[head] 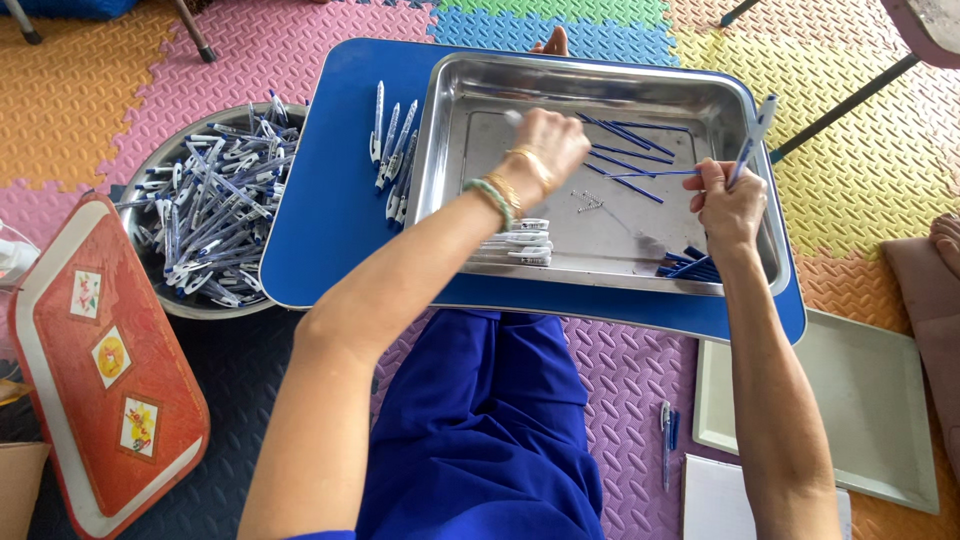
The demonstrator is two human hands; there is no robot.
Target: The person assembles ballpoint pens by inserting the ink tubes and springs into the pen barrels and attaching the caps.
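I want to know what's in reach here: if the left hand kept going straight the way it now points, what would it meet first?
The left hand, over the steel tray, points toward the far left. Next in that line is probably the tray's bare floor, then its far rim; depth is hard to judge. The blue refills lie off to its right.

Home floor workspace: foam play mats (120, 80)

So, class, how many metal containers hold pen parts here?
2: a round steel bowl of pens on the floor at left, and a rectangular steel tray on the blue lap table.
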